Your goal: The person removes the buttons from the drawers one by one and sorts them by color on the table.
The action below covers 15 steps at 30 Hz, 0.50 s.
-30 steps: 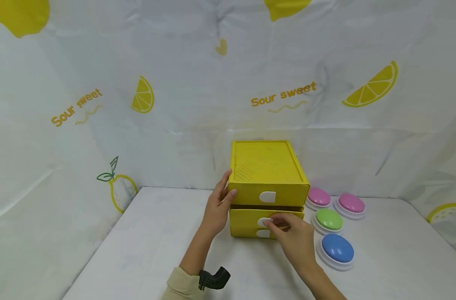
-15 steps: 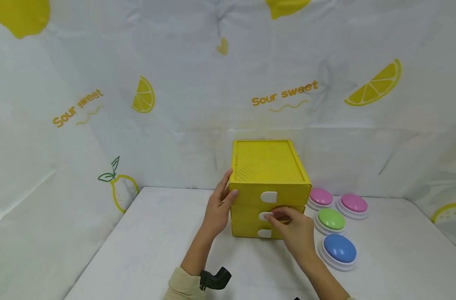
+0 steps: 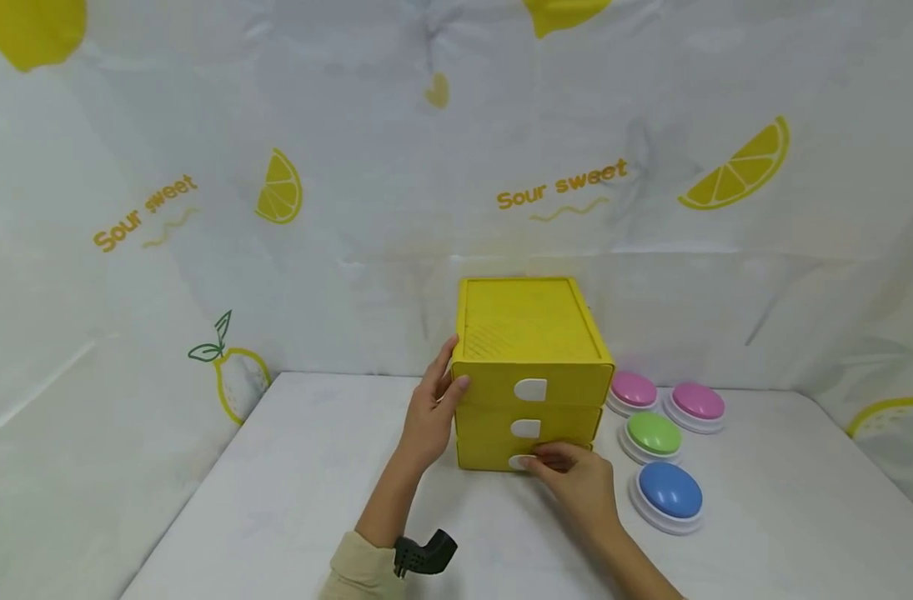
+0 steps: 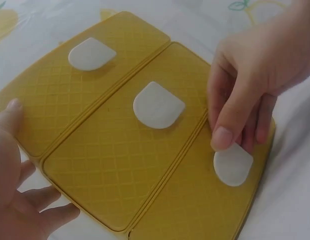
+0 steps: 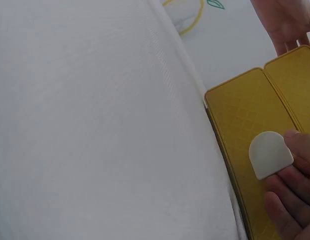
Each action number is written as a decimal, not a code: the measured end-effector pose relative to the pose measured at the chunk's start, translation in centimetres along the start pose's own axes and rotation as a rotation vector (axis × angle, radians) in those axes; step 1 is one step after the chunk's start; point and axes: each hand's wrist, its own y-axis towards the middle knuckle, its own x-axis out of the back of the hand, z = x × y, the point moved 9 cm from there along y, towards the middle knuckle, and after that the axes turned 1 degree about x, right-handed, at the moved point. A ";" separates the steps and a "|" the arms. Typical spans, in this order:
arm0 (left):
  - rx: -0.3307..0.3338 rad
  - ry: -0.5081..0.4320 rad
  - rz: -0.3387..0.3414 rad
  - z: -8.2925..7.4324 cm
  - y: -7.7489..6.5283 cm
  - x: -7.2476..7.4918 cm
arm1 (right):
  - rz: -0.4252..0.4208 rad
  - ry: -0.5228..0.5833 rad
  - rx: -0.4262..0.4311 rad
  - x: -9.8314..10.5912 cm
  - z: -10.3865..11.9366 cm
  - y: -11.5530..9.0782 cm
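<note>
Right hand (image 3: 579,483) pinches the white tab (image 4: 233,165) of the bottom drawer (image 3: 494,454); left hand (image 3: 429,412), fingers straight, braces the yellow cabinet (image 3: 531,371) at its left side.
Cabinet stands mid-table (image 3: 276,500), all three drawers flush. Judgement: pull the tab straight out, level, with the brace firm so the cabinet does not slide. Four dome buttons (image 3: 669,492) just right. Backdrop (image 3: 351,125) reads "Sour sweet".

The middle drawer (image 3: 527,423), open a second ago, now sits flush, and the right hand (image 3: 576,483) has dropped to the bottom drawer's white tab (image 3: 519,462).
</note>
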 end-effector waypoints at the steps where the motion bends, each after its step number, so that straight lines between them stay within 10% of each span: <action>1: 0.002 0.000 0.002 0.0 0.0 0.0 | -0.007 0.009 -0.001 -0.1 -0.1 -0.1; 15: 0.010 0.022 -0.005 0.6 0.9 -0.1 | -0.020 0.018 -0.045 -0.3 -1.4 0.9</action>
